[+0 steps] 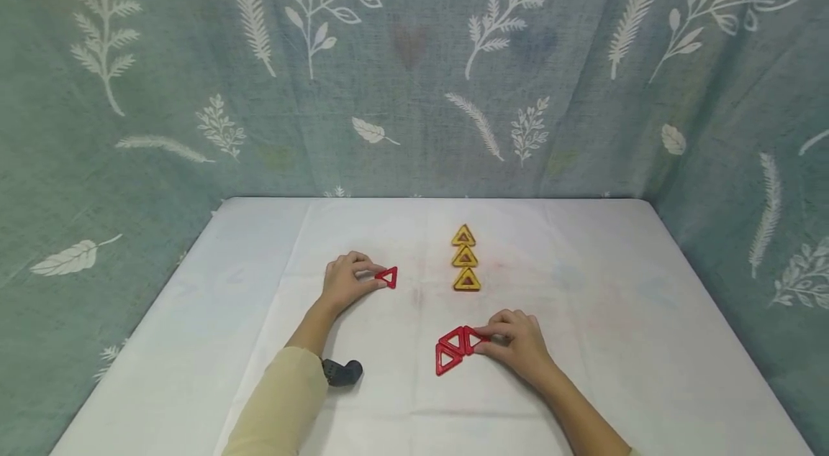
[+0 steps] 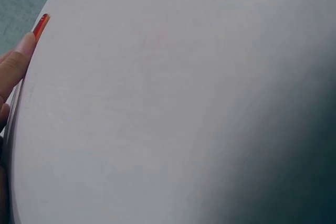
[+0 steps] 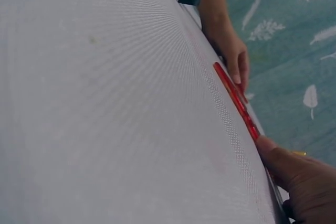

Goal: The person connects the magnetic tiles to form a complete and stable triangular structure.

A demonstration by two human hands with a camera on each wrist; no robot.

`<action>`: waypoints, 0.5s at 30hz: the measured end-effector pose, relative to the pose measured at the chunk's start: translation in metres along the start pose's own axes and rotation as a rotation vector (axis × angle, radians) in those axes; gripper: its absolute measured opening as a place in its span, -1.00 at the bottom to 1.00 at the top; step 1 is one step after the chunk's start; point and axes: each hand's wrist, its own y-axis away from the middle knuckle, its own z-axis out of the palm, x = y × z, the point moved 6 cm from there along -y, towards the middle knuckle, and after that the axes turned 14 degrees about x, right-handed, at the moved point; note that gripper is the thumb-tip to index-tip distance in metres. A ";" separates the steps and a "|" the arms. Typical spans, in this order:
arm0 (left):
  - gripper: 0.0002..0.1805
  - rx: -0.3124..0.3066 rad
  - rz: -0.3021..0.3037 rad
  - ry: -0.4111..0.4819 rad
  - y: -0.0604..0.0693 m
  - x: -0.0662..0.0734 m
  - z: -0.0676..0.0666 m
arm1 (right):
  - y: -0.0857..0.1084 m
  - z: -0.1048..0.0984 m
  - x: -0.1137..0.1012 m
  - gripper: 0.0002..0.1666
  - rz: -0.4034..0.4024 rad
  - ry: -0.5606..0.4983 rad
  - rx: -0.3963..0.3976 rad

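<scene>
In the head view my left hand point(image 1: 346, 282) pinches a red triangular magnetic tile point(image 1: 394, 277) by one corner, left of the table's middle. My right hand point(image 1: 518, 342) holds the corner of another red triangle tile point(image 1: 473, 340) between thumb and fingers. That tile lies against a second red triangle point(image 1: 452, 341), and a third red triangle point(image 1: 447, 359) sits below it, so the three form a curved row. In the left wrist view only the edge of the left hand's red tile point(image 2: 41, 27) shows. The right wrist view shows the red tiles point(image 3: 236, 100) edge-on.
Three yellow triangle tiles point(image 1: 464, 256) stand in a column on the white table point(image 1: 583, 398), beyond the red row. A dark wrist device point(image 1: 343, 372) is strapped to the left wrist. A patterned green-blue curtain point(image 1: 414, 82) borders the table's back and sides.
</scene>
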 end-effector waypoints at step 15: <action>-0.72 -0.058 0.131 0.114 0.011 0.020 0.003 | -0.005 0.003 0.001 -0.67 -0.049 -0.021 -0.049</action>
